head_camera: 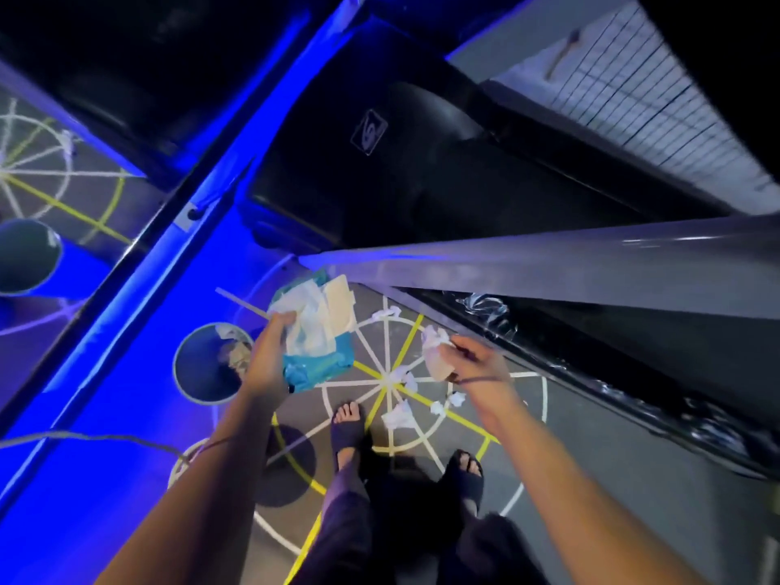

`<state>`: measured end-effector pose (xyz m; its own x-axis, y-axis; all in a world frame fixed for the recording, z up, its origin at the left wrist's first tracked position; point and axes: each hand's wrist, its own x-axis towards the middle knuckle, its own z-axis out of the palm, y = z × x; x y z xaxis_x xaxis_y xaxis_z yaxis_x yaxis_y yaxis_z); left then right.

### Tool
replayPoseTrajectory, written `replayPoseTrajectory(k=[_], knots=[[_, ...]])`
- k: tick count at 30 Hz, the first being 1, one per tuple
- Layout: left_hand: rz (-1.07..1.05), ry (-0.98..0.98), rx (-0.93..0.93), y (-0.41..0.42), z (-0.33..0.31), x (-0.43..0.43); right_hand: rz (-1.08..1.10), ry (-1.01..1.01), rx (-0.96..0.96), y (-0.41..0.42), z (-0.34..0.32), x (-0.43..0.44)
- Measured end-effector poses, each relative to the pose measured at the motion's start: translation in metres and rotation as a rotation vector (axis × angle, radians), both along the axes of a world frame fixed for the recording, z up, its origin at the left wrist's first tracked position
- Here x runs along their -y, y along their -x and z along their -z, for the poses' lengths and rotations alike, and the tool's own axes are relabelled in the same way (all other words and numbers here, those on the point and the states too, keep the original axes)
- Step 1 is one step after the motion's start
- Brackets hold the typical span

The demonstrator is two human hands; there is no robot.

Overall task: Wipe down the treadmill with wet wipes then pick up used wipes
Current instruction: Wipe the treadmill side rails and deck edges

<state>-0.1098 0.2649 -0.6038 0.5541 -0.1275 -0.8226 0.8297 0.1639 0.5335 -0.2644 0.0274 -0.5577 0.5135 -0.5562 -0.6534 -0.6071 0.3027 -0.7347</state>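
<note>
My left hand (270,356) grips a blue wet-wipe pack (320,365) with white wipes bunched out of its open top. To its right, my right hand (472,365) pinches a crumpled white wipe (434,352). Several used wipes (399,415) lie balled up on the floor below my hands, over taped white and yellow lines. The treadmill's grey side rail (548,268) runs across just above my hands, and its black deck (401,171) stretches beyond it.
A round bin (198,382) holding crumpled wipes stands on the floor left of my left hand. Blue light washes the floor and frame at left. My sandalled feet (350,432) stand on the taped circle. A thin cord hangs off each wrist.
</note>
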Motion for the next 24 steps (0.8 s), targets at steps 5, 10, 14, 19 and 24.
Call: replayPoseTrajectory(k=[5,10,14,19,24], knots=[[-0.043,0.076,-0.059,0.017,0.069,0.016,-0.079,0.003,-0.076,0.007,0.076,0.019],[-0.114,0.092,0.074,0.05,0.169,0.07,-0.062,0.108,-0.124,0.018,0.2,0.063],[-0.228,0.153,0.106,0.081,0.242,0.128,-0.087,0.164,-0.108,0.035,0.293,0.104],[-0.082,0.348,0.249,0.101,0.322,0.19,-0.205,0.397,-0.032,0.044,0.382,0.161],[-0.072,0.463,0.424,0.094,0.368,0.221,-0.28,0.577,0.101,0.048,0.439,0.212]])
